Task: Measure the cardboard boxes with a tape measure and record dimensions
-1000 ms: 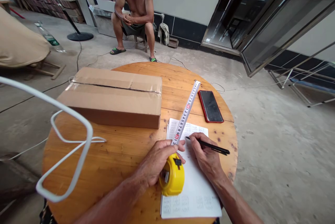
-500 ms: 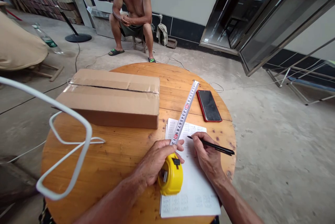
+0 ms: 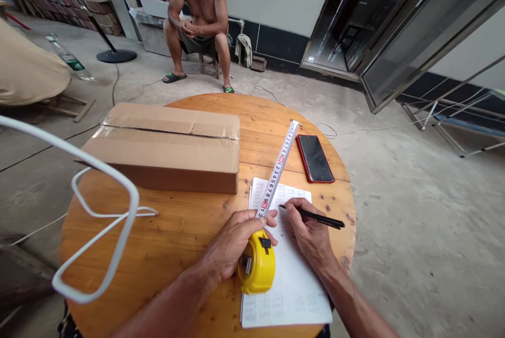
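Right hand point(image 3: 313, 237) grips slim black pen point(image 3: 321, 218) | pen shifts slightly left over white rectangular paper point(image 3: 294, 280), suggesting writing | left hand point(image 3: 233, 240) clasps rounded yellow plastic tape measure point(image 3: 261, 269)

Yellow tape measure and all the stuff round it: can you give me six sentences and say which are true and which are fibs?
1. The left hand holds the yellow tape measure. True.
2. The strip is wound all the way in. False: the strip is pulled out.
3. The cardboard box sits on the wooden table. True.
4. The phone is on the box. False: the phone lies on the table.
5. The right hand holds a black pen. True.
6. The paper is blank. False: the paper has writing.
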A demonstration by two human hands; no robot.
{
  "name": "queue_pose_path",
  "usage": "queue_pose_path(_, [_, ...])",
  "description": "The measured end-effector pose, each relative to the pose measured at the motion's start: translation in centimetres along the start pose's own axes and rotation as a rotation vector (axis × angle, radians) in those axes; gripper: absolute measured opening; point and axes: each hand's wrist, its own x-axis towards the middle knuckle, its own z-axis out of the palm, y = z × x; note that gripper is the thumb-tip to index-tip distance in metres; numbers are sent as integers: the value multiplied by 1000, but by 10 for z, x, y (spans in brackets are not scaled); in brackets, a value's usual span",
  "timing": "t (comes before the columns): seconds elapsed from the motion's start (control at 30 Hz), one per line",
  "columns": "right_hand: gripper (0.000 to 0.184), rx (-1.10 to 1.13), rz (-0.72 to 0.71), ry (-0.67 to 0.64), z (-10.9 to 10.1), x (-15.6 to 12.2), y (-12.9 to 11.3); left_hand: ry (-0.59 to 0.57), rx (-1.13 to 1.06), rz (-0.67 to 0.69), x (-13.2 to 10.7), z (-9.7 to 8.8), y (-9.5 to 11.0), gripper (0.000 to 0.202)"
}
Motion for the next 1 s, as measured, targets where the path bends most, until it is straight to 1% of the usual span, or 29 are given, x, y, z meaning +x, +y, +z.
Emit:
queue_pose_path(0.1, [17,-28,-3,-11,1,1,-1,0,0,-2,-1,0,0,15])
queue_pose_path(0.27, [16,-49,2,8,1,1,-2,2,-6,2,-3,1,1,16])
queue_pose_path(0.47, [16,-67,4,-22,-1,0,-2,-4,-6,6,-2,0,1,17])
queue_pose_path(0.57, [15,-76,3,-13,-1,-1,-3,2,-6,5,0,0,1,16])
queue_pose_path(0.67, [16,-64,10,11,0,-1,-2,3,-8,6,0,0,0,16])
queue_pose_path(0.83, [18,12,68,34,0,-2,2,-2,-17,7,-2,0,-1,17])
queue_pose_path(1.0, [17,-8,75,30,-2,-2,3,-6,-23,8,-2,0,-1,17])
